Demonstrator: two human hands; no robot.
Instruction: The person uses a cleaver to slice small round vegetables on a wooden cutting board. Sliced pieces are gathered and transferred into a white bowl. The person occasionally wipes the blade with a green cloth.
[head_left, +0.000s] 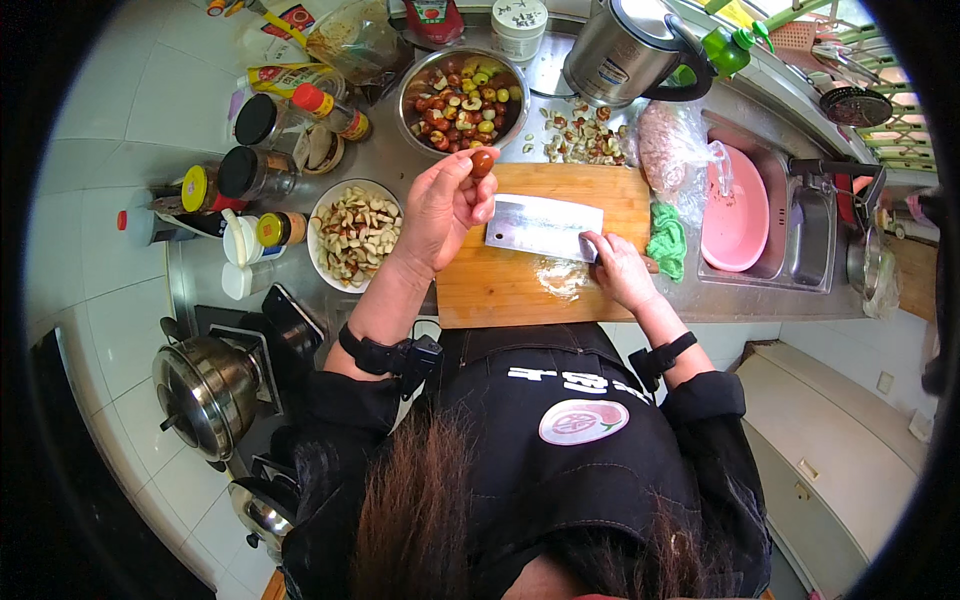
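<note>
Between the thumb and fingers of my left hand (448, 196) is a small reddish-brown fruit (481, 163), perhaps a jujube, raised over the cutting board's far left part. My right hand (621, 268) grips the handle of a cleaver (544, 226), with a finger on its blade. The blade lies nearly flat above the wooden cutting board (502, 296); contact cannot be told. A wet, shiny patch shows near the blade. Beyond the board, a steel bowl (406, 97) holds whole red and green fruits. Left of it, a white bowl (313, 214) is heaped with cut pieces (356, 236).
Pits and scraps (585, 139) lie behind the board, near a steel kettle (622, 64). To the right are a plastic bag (667, 146), a green cloth (666, 241) and a pink basin (735, 210) in the sink. Jars (259, 172) and a lidded pot (206, 394) stand left.
</note>
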